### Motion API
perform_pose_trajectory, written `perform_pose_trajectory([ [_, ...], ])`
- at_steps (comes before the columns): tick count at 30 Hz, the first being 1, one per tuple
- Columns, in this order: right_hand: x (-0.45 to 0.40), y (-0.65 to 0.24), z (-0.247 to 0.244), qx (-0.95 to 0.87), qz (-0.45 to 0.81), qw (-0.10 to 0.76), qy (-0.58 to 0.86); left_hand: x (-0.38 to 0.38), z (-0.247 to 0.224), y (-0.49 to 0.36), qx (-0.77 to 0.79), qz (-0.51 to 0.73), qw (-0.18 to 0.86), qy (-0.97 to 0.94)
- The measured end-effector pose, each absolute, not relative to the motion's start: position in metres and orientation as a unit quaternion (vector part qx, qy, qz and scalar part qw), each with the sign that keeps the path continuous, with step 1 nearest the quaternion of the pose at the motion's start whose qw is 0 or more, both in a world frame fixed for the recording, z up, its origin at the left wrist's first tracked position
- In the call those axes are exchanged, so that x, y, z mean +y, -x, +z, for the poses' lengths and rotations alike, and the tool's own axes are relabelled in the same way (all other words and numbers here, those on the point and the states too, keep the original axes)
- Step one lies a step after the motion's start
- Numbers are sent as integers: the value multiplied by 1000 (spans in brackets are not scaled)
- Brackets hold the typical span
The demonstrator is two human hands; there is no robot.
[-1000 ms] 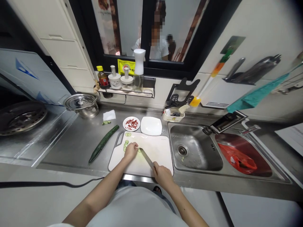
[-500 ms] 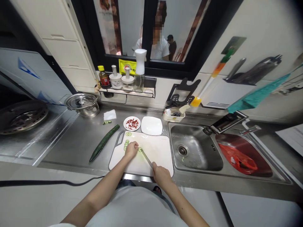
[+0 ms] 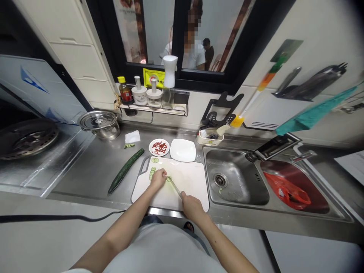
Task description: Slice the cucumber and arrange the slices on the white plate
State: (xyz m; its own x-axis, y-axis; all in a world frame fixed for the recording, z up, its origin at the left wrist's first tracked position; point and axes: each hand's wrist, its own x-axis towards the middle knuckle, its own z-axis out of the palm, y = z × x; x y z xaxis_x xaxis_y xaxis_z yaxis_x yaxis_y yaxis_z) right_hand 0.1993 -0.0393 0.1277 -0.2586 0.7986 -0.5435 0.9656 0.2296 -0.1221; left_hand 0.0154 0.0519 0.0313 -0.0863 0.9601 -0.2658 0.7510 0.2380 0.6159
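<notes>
On the white cutting board point(image 3: 190, 176), my right hand point(image 3: 192, 206) is wrapped round the handle of a knife point(image 3: 175, 189). The blade points away to the left, its tip at a thin cucumber slice point(image 3: 169, 178). Just left of that slice is my left hand point(image 3: 158, 178), its fingertips drawn together; whatever they pinch is too small to make out. Several more cucumber slices point(image 3: 152, 171) lie in an overlapping row beside my left hand, partly covered by it. Near the board's far left corner are a few others point(image 3: 155, 160). A long green cucumber point(image 3: 126, 171) rests on the steel counter, left of the board.
Behind the board stand a plate of red pieces point(image 3: 159, 147) and a white square plate point(image 3: 183, 150). The sink point(image 3: 239, 182) adjoins on the right, with a red bag point(image 3: 290, 195) in its second basin. A lidded pot point(image 3: 104, 127) stands back left. Someone point(image 3: 196, 55) shows in the window.
My right hand and the knife have shifted slightly left and away from me, and the blade looks turned more edge-on. My left hand stays nearly in place. The view has tilted slightly.
</notes>
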Motion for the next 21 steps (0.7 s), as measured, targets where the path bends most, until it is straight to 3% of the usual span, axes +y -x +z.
perform_pose_trajectory([
  [21, -33, -199, 143, 753, -247, 195, -578, 54, 32, -15, 722, 162, 324, -589],
])
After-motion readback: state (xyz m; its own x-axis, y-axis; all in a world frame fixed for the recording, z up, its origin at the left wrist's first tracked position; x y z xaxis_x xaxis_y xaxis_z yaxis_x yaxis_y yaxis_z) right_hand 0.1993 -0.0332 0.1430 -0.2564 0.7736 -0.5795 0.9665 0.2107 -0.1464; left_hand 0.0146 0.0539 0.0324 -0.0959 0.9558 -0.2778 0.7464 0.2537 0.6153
